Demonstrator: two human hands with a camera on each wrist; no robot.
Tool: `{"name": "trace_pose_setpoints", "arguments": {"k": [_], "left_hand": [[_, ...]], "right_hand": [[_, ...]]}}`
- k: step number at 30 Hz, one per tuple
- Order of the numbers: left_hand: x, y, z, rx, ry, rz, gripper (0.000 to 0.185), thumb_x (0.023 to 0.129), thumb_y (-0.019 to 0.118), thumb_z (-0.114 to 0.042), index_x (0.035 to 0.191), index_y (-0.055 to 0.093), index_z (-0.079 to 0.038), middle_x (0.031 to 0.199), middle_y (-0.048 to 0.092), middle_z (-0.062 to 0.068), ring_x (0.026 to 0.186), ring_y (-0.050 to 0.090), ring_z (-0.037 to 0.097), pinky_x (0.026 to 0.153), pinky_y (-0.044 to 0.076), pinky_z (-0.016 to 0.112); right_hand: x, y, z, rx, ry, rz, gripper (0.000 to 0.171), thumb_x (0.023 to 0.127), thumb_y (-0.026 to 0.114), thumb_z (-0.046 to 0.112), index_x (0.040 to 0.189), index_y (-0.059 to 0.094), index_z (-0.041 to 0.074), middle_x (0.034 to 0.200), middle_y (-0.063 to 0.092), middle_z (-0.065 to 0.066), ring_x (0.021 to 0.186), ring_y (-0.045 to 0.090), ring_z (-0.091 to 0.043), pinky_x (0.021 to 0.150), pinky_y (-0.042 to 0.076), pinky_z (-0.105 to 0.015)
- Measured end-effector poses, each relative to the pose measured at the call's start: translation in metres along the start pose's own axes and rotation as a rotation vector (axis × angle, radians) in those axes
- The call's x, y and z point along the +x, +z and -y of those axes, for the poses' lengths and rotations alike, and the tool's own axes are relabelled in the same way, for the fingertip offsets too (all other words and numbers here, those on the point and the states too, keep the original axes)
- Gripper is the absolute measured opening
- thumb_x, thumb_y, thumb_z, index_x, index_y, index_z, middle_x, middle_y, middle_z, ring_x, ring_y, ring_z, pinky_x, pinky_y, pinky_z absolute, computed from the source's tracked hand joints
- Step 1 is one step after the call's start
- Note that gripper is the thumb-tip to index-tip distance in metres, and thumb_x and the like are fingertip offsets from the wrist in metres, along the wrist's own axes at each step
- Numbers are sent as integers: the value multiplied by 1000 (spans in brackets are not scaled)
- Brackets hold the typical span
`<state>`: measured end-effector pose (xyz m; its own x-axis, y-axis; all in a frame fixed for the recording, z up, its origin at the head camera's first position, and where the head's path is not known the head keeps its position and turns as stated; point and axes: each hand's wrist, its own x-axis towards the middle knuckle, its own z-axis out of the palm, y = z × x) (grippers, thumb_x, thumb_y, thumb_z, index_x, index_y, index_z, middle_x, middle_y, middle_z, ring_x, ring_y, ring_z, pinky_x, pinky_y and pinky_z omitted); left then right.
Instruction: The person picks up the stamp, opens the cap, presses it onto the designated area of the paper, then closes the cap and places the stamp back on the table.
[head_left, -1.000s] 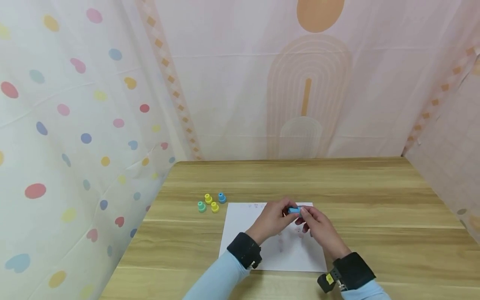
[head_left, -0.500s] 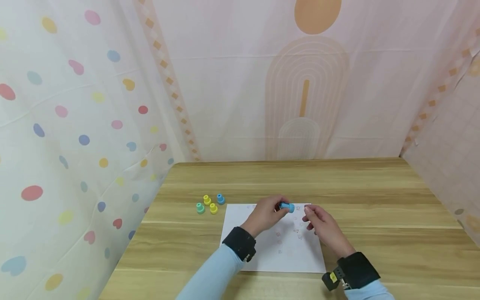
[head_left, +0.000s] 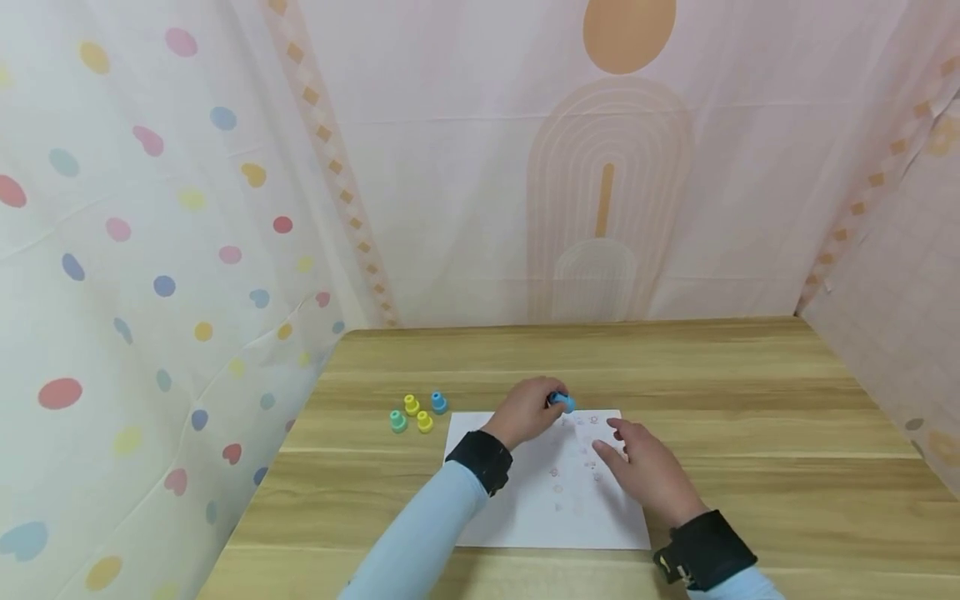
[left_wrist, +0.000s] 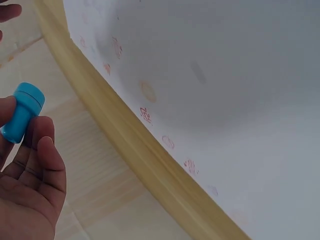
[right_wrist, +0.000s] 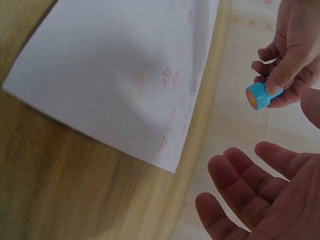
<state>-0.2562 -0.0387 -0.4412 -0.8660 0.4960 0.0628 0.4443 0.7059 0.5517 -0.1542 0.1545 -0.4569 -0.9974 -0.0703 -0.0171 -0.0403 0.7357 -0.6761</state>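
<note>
My left hand point(head_left: 527, 412) pinches a blue toy stamp point(left_wrist: 23, 111) between thumb and fingers, over the far edge of the white paper point(head_left: 510, 508). In the right wrist view the orange stamping face of that stamp point(right_wrist: 258, 96) shows, turned away from the left palm. My right hand point(head_left: 654, 471) hovers over the paper's right side, thumb and fingers spread apart, with nothing between them. Small faint red and purple stamp prints point(head_left: 594, 420) mark the sheet, mostly on its right half.
Left of the paper, several more stamps stand upright on the wooden table point(head_left: 720, 375): a blue one point(head_left: 438, 402), a green one point(head_left: 398, 421) and two yellow ones point(head_left: 424, 422). Patterned curtains point(head_left: 450, 208) hang behind and beside the table.
A second ago both hands were together at the blue stamp. The right hand has let go and spread its fingers; the left has drawn the stamp leftward and slightly farther back.
</note>
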Motion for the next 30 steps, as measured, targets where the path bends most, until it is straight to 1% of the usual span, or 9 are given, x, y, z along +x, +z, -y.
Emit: {"name": "trace_pose_setpoints", "arguments": {"k": [3, 5, 10, 15, 20, 23, 30], "left_hand": [[4, -2, 1, 64, 7, -1, 22, 98, 64, -21, 116, 69, -9, 101, 65, 0, 83, 56, 13, 79, 51, 24], [7, -3, 2, 105, 19, -1, 23, 99, 64, -21, 118, 69, -9, 101, 65, 0, 83, 57, 12, 79, 51, 24], [15, -1, 6, 209, 33, 18, 26, 99, 63, -22, 121, 68, -9, 103, 65, 2, 85, 59, 12, 83, 52, 26], [23, 4, 9, 309, 19, 43, 27, 99, 63, -22, 124, 67, -11, 107, 66, 2, 87, 60, 12, 85, 52, 27], [30, 9, 11, 417, 25, 55, 28, 98, 65, -23, 124, 68, -14, 106, 66, 2, 86, 61, 11, 83, 52, 25], [34, 11, 11, 470, 36, 54, 27, 97, 66, -23, 124, 68, -15, 106, 66, 1, 85, 61, 11, 82, 52, 25], [41, 15, 8, 532, 38, 44, 25, 98, 65, -21, 122, 69, -16, 106, 66, 2, 84, 59, 11, 83, 53, 25]], "right_hand": [[0, 2, 1, -96, -43, -13, 61, 99, 60, 39, 140, 48, -4, 132, 55, -26, 116, 57, -41, 93, 47, -58], [0, 3, 1, -155, -63, -18, 61, 97, 63, 38, 139, 49, -5, 132, 55, -27, 117, 56, -44, 94, 45, -60], [-1, 3, 3, -303, -98, -29, 62, 95, 66, 40, 138, 52, -4, 129, 56, -28, 114, 57, -45, 93, 44, -62], [-3, 4, 4, -411, -122, -51, 63, 92, 68, 41, 135, 55, -3, 125, 58, -27, 111, 57, -45, 90, 45, -63], [-5, 4, 2, -486, -128, -64, 63, 91, 70, 42, 134, 55, -2, 125, 58, -25, 111, 56, -44, 92, 44, -62], [-6, 4, 2, -514, -135, -65, 61, 89, 72, 41, 131, 58, -1, 122, 59, -24, 110, 56, -43, 90, 43, -61], [-9, 3, 5, -551, -135, -49, 53, 83, 78, 39, 117, 65, 1, 101, 62, -17, 92, 58, -33, 80, 47, -54]]}}
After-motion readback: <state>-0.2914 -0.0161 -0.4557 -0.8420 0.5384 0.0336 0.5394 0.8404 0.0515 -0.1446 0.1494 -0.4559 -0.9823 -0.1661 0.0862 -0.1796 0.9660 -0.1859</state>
